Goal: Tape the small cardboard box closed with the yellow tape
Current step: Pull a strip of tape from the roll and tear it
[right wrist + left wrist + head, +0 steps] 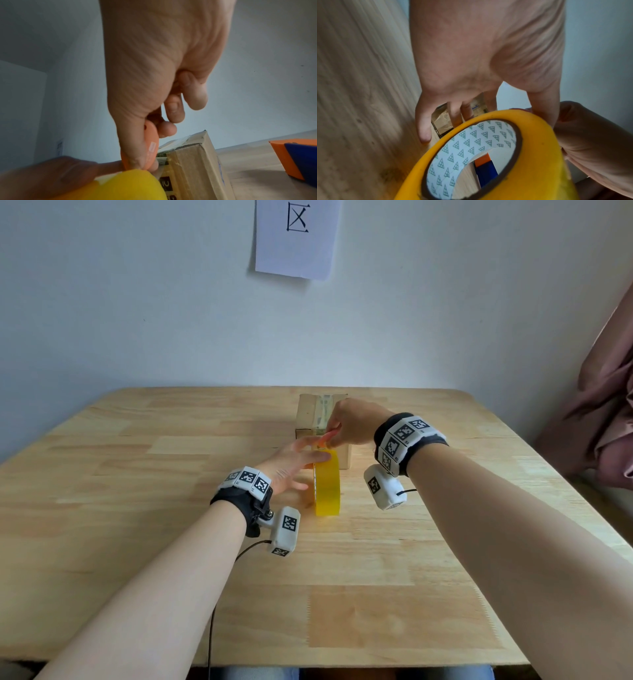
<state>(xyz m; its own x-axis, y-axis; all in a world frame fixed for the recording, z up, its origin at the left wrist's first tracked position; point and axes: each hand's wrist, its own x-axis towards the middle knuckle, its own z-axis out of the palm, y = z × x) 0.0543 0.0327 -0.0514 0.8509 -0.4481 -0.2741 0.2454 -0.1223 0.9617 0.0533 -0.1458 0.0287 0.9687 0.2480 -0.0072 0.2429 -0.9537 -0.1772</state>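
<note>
The yellow tape roll (327, 484) stands on its edge on the table, just in front of the small cardboard box (313, 414). My left hand (308, 450) lies against the roll's left face with straight fingers, and its thumb rests over the roll's top (539, 135). My right hand (329, 436) pinches a small orange plastic piece (149, 147) between thumb and forefinger. That piece sits at the roll's top, against the box's near upper edge (188, 155). Old clear tape runs along the box's top. I cannot make out a free tape end.
An orange-and-blue tool (300, 155) lies on the wooden table (137, 474) to the right of the roll, and it also shows through the roll's core (485, 166). The box stands near the wall. Pink fabric (603, 405) hangs at the right.
</note>
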